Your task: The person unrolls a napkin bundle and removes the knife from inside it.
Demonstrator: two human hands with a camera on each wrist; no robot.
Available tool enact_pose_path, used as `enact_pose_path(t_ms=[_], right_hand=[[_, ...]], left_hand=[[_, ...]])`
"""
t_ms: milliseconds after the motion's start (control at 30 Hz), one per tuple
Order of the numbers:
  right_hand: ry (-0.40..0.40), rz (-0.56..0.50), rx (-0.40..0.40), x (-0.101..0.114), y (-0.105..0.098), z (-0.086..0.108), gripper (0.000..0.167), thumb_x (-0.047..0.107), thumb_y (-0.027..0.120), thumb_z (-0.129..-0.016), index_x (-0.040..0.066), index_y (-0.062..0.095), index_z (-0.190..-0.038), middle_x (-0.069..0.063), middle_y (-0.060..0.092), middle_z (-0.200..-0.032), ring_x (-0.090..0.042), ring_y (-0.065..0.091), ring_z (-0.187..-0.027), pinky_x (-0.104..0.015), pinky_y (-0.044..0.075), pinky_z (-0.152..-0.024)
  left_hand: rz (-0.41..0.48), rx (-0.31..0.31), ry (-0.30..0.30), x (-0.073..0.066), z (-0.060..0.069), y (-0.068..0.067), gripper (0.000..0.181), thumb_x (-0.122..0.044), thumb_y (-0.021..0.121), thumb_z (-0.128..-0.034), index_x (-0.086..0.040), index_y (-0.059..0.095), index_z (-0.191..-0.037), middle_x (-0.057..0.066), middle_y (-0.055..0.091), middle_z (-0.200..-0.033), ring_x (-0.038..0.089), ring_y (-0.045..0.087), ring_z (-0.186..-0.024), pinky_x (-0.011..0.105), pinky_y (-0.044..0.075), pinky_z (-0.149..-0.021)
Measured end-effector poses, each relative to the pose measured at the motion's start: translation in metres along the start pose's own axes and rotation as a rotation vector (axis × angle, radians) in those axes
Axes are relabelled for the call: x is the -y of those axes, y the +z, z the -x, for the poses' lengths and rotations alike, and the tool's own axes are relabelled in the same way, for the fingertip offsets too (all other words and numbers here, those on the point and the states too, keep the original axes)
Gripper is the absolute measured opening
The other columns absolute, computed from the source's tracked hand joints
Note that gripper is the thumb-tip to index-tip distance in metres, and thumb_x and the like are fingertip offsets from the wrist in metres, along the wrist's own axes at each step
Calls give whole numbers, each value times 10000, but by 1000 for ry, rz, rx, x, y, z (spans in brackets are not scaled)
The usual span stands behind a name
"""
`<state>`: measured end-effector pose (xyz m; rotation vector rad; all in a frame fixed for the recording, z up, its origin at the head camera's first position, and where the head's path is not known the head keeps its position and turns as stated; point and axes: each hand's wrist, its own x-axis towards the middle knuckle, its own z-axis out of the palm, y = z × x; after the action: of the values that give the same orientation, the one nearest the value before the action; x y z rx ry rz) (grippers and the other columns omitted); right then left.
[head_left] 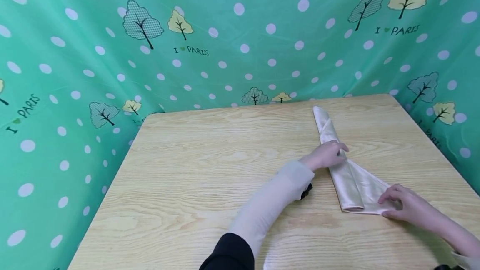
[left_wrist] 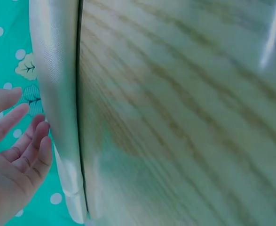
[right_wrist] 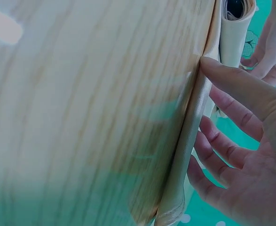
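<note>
Both of my hands are at the pale satin cloth, right of centre in the frame. My left hand (head_left: pixel 325 154) lies across the rolled part of the cloth (head_left: pixel 346 186), fingers loosely bent and parted, touching it without gripping. My right hand (head_left: pixel 403 207) is at the lower right corner of the flat flap, thumb at the near edge, fingers bent and spread apart; I cannot tell how firmly they press it.

The roll slants from the lower right up towards the top, its upper tip just short of the far edge of the desk (head_left: pixel 187 170). Its lower end lies well in from the bottom of the frame. A broad stretch of wood grain runs from the roll to the desk's left edge; the strip to the right is narrower. My left sleeve (head_left: pixel 270 203) crosses the lower middle. Dotted green fabric (head_left: pixel 225 20) with tree prints hangs past the far, left and right edges.
</note>
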<state>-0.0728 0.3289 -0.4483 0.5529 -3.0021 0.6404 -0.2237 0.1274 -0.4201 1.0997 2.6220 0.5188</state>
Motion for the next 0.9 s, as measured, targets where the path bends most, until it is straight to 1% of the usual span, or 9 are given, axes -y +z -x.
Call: enact_pose_path(t_ms=[100, 233, 400, 533, 667, 767, 900], right_hand=[[19, -4, 21, 0, 0, 0, 282, 184, 803, -564, 181, 602, -761, 41, 494, -844, 22, 420, -760, -177, 349, -631], [38, -8, 34, 0, -1, 0, 282, 184, 803, -564, 182, 603, -763, 37, 496, -848, 22, 421, -763, -183, 353, -635], [15, -20, 19, 0, -1, 0, 280, 173, 803, -564, 180, 601, -758, 44, 496, -843, 32, 419, -762, -151, 335, -636], [-12, -28, -9, -1, 1, 0, 288, 161, 806, -554, 187, 597, -750, 55, 492, -839, 41, 418, -766, -105, 304, -643], [-7, -42, 0, -2, 2, 1, 285, 164, 803, -561, 186, 597, -757, 47, 494, -844, 41, 418, -772, -105, 301, -645], [3, -45, 2, -2, 2, 1, 284, 171, 802, -563, 188, 598, -758, 50, 496, -843, 44, 416, -775, -111, 305, -647], [0, -53, 2, -3, 2, 1, 280, 166, 799, -568, 181, 598, -762, 45, 496, -845, 46, 413, -779, -107, 298, -651]], left_hand=[[-13, -8, 0, 0, -2, 3, 336, -247, 528, -877, -169, 538, -1203, -60, 543, -925, 11, 463, -772, 93, 360, -683], [-13, -3, -19, 1, -4, 8, 350, -271, 527, -877, -183, 527, -1216, -49, 553, -986, 14, 480, -809, 101, 369, -711], [-18, 22, -53, 2, -6, 11, 375, -319, 528, -874, -202, 510, -1230, -46, 548, -1031, 22, 490, -865, 102, 366, -741], [-33, 27, -76, 2, -8, 14, 378, -346, 526, -871, -216, 511, -1226, -51, 545, -1058, 27, 483, -909, 105, 359, -750], [-30, 37, -109, 2, -9, 15, 380, -362, 517, -874, -237, 504, -1232, -52, 521, -1087, 31, 484, -918, 112, 358, -746], [-46, 50, -124, 2, -10, 16, 382, -375, 510, -876, -247, 499, -1236, -46, 510, -1110, 41, 493, -934, 123, 368, -750], [-68, 77, -144, 1, -11, 14, 387, -400, 497, -878, -254, 495, -1236, -42, 509, -1165, 64, 486, -1017, 143, 371, -805]])
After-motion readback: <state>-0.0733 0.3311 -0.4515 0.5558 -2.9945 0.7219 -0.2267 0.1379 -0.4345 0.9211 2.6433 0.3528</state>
